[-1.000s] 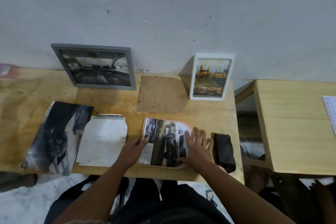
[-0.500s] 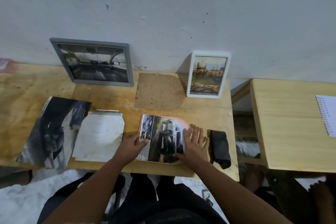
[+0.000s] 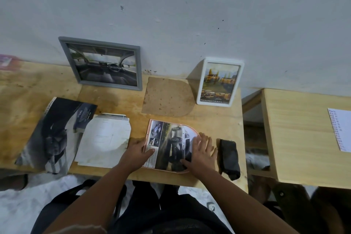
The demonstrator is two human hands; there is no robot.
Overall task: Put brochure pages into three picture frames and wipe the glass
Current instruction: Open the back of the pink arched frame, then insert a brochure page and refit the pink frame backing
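A pink arch-shaped frame [image 3: 150, 125] lies flat near the table's front edge with a car brochure page [image 3: 171, 144] on it. My left hand [image 3: 137, 153] rests at its left edge, thumb on the page. My right hand [image 3: 202, 151] presses flat on the page's right side with fingers spread. A grey frame [image 3: 102, 63] with a car-interior picture and a white frame [image 3: 220, 81] with a yellow-truck picture lean against the wall. The brown arch-shaped backing board [image 3: 168, 97] lies between them. A dark cloth [image 3: 228, 156] lies just right of my right hand.
A dark brochure [image 3: 55, 135] and a cut white page [image 3: 105, 137] lie at the left of the wooden table [image 3: 218, 118]. A second wooden table [image 3: 298, 138] with a printed sheet [image 3: 341, 129] stands to the right across a gap. The wall runs along the back.
My head view shifted slightly; both hands stay on the page and frame, with the right hand sliding a little toward the page's right edge.
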